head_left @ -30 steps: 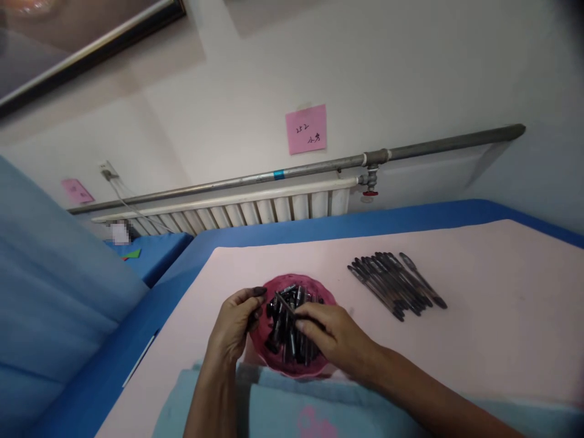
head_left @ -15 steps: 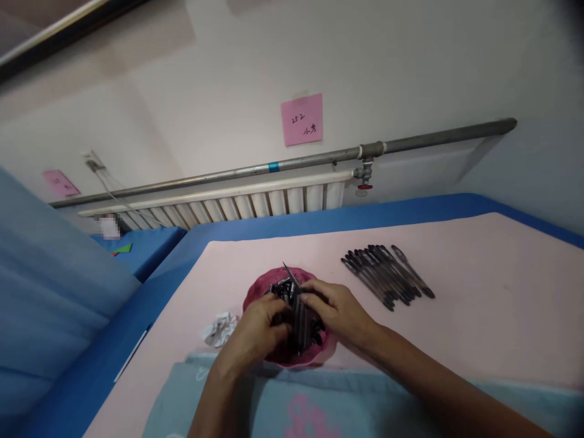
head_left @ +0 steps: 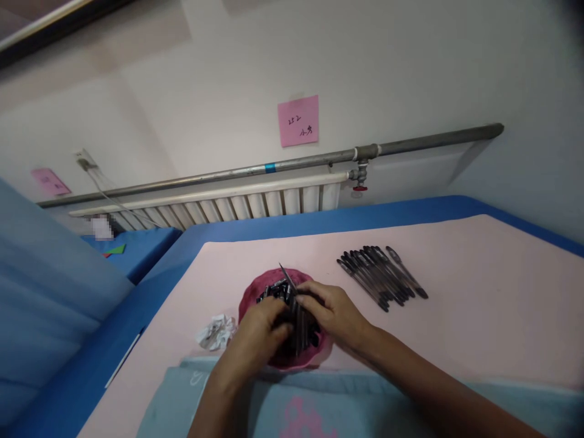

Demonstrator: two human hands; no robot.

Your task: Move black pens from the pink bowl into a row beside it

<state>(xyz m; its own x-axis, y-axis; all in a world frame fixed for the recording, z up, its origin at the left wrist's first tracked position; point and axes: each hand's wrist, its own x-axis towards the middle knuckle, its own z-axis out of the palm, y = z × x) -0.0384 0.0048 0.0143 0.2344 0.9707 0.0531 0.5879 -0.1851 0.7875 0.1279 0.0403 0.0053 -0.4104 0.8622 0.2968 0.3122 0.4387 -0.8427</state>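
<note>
A round pink-red bowl [head_left: 246,295] holds a jumble of dark pen parts [head_left: 274,289]. My left hand [head_left: 260,328] reaches into its left side with fingers curled among the parts; what they grip is hidden. From the right, my right hand [head_left: 335,310] bends over the bowl, thumb and fingers closed at a slim dark pen [head_left: 286,275] whose pointed end sticks up to the left. Between both hands, several pen barrels lie lengthwise in the bowl. On the pink tabletop to the right, dark pens [head_left: 378,277] rest side by side in a slanted row.
Crumpled white paper [head_left: 215,333] lies left of the bowl. A light-blue cloth [head_left: 365,401] with a pink print covers the near edge. Behind the blue table border [head_left: 387,210] run a radiator [head_left: 274,201] and a metal pipe [head_left: 310,161]. A blue curtain [head_left: 41,304] hangs at left.
The whole view has shifted slightly, so things sit a little further left. Both hands stay at the bowl, fingers moving only a little among the pen parts.
</note>
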